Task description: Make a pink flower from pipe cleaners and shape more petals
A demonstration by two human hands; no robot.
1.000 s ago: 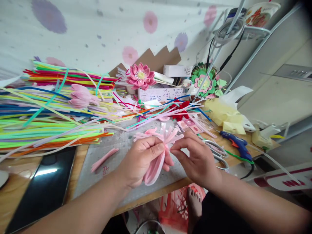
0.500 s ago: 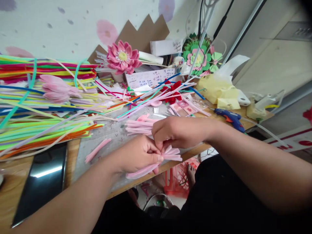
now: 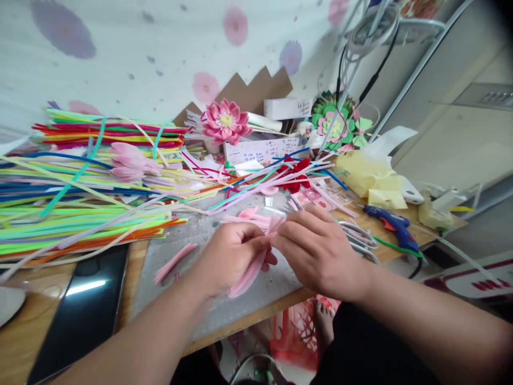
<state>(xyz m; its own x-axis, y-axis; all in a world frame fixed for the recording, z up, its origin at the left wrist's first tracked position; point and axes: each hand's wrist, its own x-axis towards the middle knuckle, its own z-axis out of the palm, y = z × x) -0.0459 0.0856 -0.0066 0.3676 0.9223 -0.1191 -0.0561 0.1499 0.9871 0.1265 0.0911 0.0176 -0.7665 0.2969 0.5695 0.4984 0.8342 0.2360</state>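
Note:
My left hand pinches a bunch of pale pink pipe cleaners just above the front of the grey cutting mat. Looped, petal-like ends hang below the fingers. From the other side, my right hand grips the upper end of the same bunch, its fingertips meeting those of the left. My own fingers hide the exact point of contact. Just behind them lies a pile of cut pink pipe cleaners, partly covered. A short pink pipe cleaner piece rests on the mat to the left.
Bundles of coloured pipe cleaners fill the left side, near a dark tablet-like screen. A finished pink flower stands at the back. A blue glue gun lies right, with a yellow plastic bag behind it.
My right hand has swung to the right side of the bunch, its back now facing up. The bunch has turned, its free upper ends pointing away from me. The view has tilted upward.

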